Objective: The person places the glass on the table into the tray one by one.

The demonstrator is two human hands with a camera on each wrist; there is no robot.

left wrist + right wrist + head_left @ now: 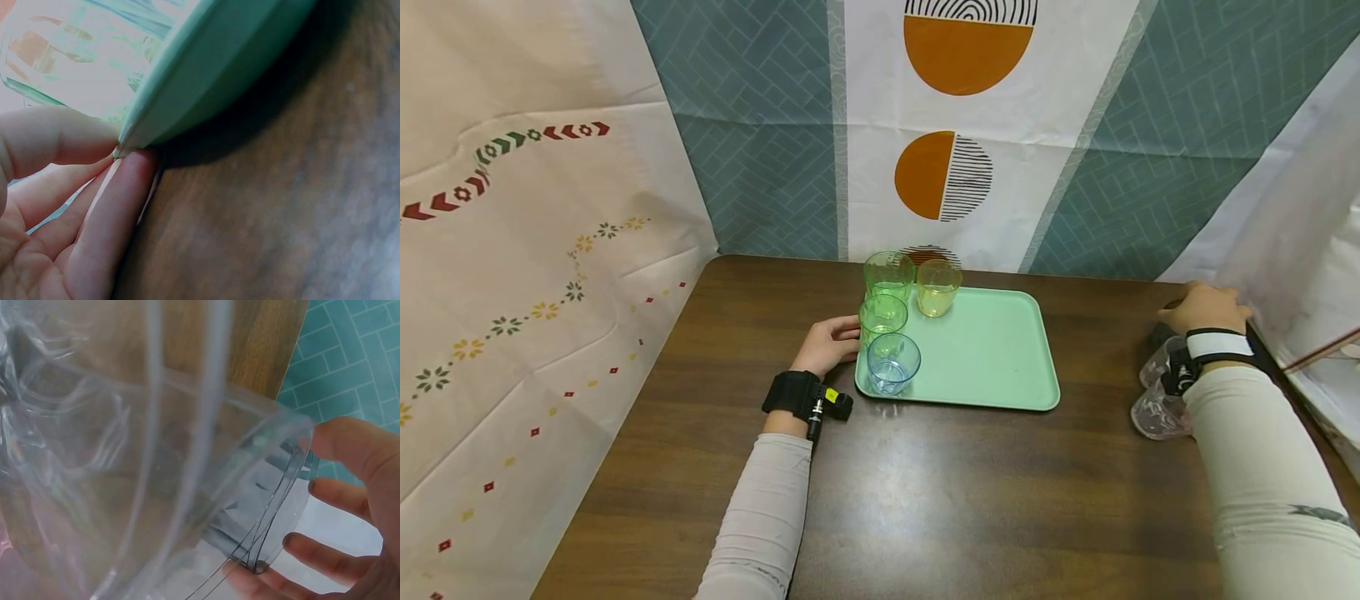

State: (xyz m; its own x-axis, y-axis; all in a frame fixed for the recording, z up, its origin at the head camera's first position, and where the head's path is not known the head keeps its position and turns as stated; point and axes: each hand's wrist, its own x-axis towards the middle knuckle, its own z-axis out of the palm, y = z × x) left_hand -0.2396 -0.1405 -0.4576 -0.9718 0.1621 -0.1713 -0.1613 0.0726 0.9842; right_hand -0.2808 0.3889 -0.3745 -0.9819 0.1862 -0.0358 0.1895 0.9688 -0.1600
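My left hand (826, 346) pinches the left rim of a light green tray (992, 358); in the left wrist view the thumb lies on the rim and a finger underneath. Along that side of the tray stand a green glass (887, 271), a second green glass (882, 317) and a blue glass (892, 371), with a yellow glass (937, 293) beside the far one. At the table's far right, my right hand (1207, 308) grips a clear glass (269, 494), fingers spread round its end. Other clear glasses (1159, 415) stand just nearer, partly hidden by the wrist.
The brown wooden table (985, 508) meets a patterned blue and white cloth (760, 150) at the back. White cloth (550, 292) hangs along the left side, and more white cloth (1292, 217) borders the right edge close to my right hand.
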